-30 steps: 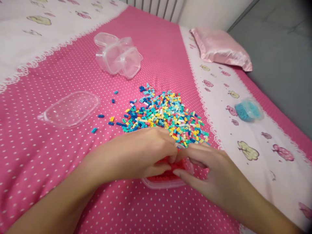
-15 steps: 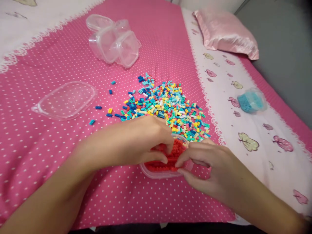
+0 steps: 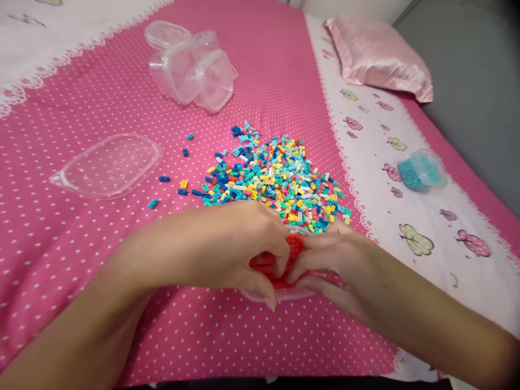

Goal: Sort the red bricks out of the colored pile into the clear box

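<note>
Red toy building bricks (image 3: 294, 248) fill a clear plastic container (image 3: 298, 295) close in front of me, at the edge of the brick pile. My left hand (image 3: 260, 246) reaches in from the left, its fingers curled into the red bricks and its thumb over the container's front rim. From the right, my right hand (image 3: 335, 260) has its fingertips and thumb closed at the red bricks, near the left fingers. Both hands cover much of the container. A heap of small multicoloured bricks (image 3: 276, 179) spreads just behind it.
A clear lid (image 3: 109, 165) lies at the left, with several loose blue bricks (image 3: 164, 179) between it and the heap. Several clear containers (image 3: 190, 70) sit farther back. At the right are a container of light blue bricks (image 3: 420, 172) and a pink pillow (image 3: 382, 57).
My left thumb has moved out of the red bricks to over the container's front rim. My right fingers have pushed slightly farther left among the bricks.
</note>
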The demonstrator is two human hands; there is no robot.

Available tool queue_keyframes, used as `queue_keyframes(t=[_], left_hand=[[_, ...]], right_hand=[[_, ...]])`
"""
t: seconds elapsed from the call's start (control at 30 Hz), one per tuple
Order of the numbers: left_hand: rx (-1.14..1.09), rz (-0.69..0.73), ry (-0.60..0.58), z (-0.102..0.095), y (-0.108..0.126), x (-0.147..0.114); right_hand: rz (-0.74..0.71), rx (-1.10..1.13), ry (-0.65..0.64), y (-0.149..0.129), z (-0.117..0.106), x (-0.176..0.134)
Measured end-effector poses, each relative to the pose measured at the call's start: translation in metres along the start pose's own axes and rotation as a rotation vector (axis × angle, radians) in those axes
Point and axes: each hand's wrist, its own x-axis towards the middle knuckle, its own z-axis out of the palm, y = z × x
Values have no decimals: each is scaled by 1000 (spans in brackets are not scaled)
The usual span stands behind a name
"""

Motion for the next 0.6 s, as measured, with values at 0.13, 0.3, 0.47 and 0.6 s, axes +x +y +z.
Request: queue_keyframes(t=[0.13, 0.3, 0.47, 0.6], left_hand=[[23, 18, 2, 2, -1, 1], [23, 19, 14, 3, -1, 0], [24, 42, 46, 0, 2, 2], [103, 70, 64, 0, 2, 5]], right_hand=[[-57, 58, -22, 7, 3, 2], [-5, 85, 24, 3, 1, 0], [279, 5, 257, -11, -18, -17], [311, 101, 215, -6, -19, -25]])
